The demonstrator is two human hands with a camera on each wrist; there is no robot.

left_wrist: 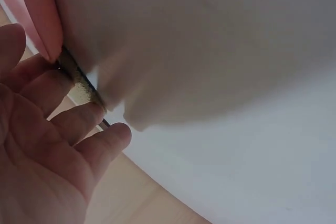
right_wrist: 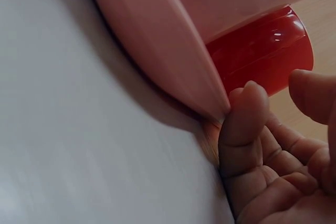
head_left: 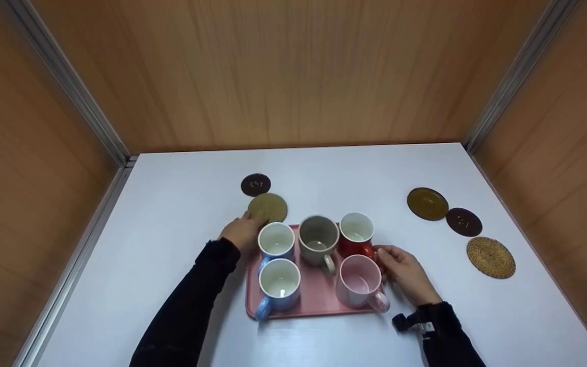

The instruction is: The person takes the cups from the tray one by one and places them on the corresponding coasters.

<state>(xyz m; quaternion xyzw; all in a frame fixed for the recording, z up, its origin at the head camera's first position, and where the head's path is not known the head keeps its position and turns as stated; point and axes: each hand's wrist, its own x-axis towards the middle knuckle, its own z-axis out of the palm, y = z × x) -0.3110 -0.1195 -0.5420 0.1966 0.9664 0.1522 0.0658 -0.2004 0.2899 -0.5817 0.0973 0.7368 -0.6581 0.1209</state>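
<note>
A pink tray (head_left: 319, 290) bears several mugs: two light blue mugs (head_left: 279, 285) at left, a grey mug (head_left: 318, 242) in the middle, a red mug (head_left: 356, 237) and a pink mug (head_left: 358, 283) at right. My left hand (head_left: 242, 233) lies by the tray's far left corner, fingers extended. Its fingertips (left_wrist: 119, 132) are right at the olive round coaster (head_left: 269, 207) and the tray's rim. At the tray's right side, my right hand (head_left: 404, 270) has its fingers loosely bent against the rim, near the red mug. Its thumb (right_wrist: 310, 93) stands apart from the index finger.
A dark brown coaster (head_left: 256, 184) lies behind the olive one. Towards the right are an olive-brown coaster (head_left: 427, 204), another dark coaster (head_left: 464, 222) and a woven tan coaster (head_left: 491, 257). Wooden panels (head_left: 298, 76) enclose the white table (head_left: 181, 188) on three sides.
</note>
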